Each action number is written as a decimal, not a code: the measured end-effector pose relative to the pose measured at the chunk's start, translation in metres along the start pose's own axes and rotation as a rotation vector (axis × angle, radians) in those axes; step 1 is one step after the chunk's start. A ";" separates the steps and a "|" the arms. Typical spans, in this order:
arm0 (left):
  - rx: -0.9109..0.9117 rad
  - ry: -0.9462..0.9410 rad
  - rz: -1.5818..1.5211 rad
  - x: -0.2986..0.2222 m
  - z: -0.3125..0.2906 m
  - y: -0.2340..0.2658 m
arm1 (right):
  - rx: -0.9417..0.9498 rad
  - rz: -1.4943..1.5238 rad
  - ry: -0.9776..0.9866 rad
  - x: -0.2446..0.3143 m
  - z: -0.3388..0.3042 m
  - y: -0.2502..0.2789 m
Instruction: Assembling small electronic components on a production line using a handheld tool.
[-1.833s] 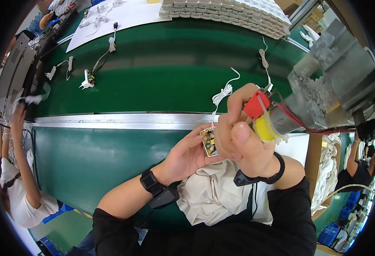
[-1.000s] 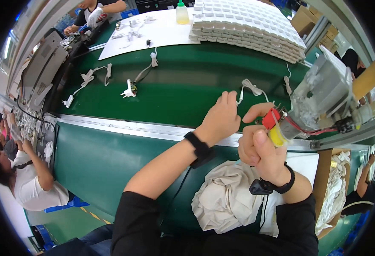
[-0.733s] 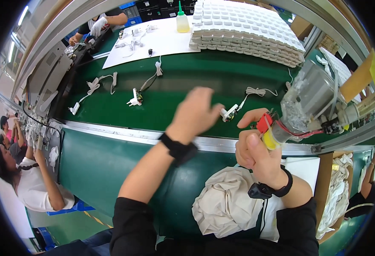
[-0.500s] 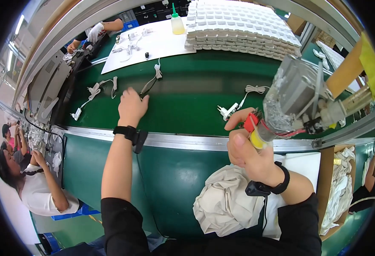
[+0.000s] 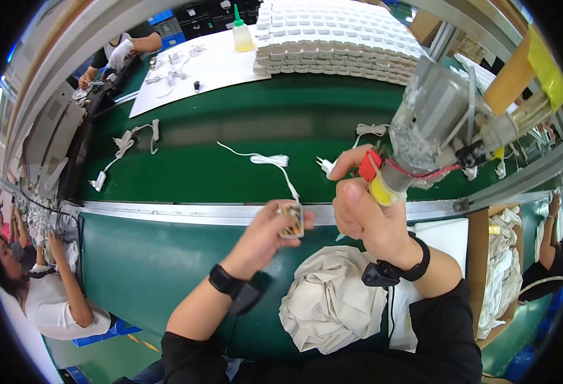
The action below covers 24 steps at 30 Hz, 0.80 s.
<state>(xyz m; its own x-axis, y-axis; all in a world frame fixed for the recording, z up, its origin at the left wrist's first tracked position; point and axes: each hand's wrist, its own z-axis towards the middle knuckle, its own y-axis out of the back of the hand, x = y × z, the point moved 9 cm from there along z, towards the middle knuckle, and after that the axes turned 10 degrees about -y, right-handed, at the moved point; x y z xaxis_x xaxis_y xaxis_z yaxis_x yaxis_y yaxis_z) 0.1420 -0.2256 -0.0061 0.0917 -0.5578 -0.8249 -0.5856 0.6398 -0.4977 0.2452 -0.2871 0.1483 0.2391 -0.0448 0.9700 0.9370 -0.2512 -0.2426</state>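
and here the left hand [image 5: 261, 235] pinches an open white case [image 5: 302, 225], circuit board [image 5: 290, 217] inside, over the metal rail [image 5: 224, 214], while the right hand [image 5: 378, 223], apart, grips a red-and-yellow-tipped tool [image 5: 425, 121], beyond it a cardboard box [image 5: 478, 275] full of pale cloth [image 5: 500, 281].

Left hand [image 5: 261, 235] was over green belt [image 5: 198, 176] 0.5 s ago; drew back to metal rail [image 5: 166, 212], circuit board in white housing [image 5: 292, 221] in fingers. White cable [image 5: 272, 160] was dragged rightward, nearer. Unit with white plug [image 5: 325, 167], hand-held 1.8 s ago, lay on belt.
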 end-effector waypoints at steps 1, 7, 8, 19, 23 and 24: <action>0.081 0.046 -0.053 0.014 -0.006 -0.016 | 0.005 0.005 0.006 0.000 0.000 0.001; 0.253 0.060 -0.074 0.063 -0.018 -0.047 | -0.023 0.035 0.070 -0.027 0.002 0.016; 0.295 0.045 -0.080 0.063 -0.020 -0.052 | -0.020 0.043 0.074 -0.027 0.002 0.015; 0.399 -0.062 -0.139 0.050 -0.022 -0.065 | 0.009 0.017 0.122 -0.026 0.003 0.016; 0.411 -0.065 -0.127 0.048 -0.022 -0.067 | 0.005 0.016 0.140 -0.026 0.003 0.018; 0.407 -0.057 -0.124 0.049 -0.022 -0.067 | 0.002 0.027 0.133 -0.026 0.003 0.018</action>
<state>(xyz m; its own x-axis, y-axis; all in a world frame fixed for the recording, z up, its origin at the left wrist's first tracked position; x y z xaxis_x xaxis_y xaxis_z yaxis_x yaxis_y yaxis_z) 0.1684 -0.3073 -0.0067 0.1924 -0.6207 -0.7601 -0.2025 0.7327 -0.6497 0.2562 -0.2878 0.1192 0.2288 -0.1793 0.9568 0.9312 -0.2462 -0.2688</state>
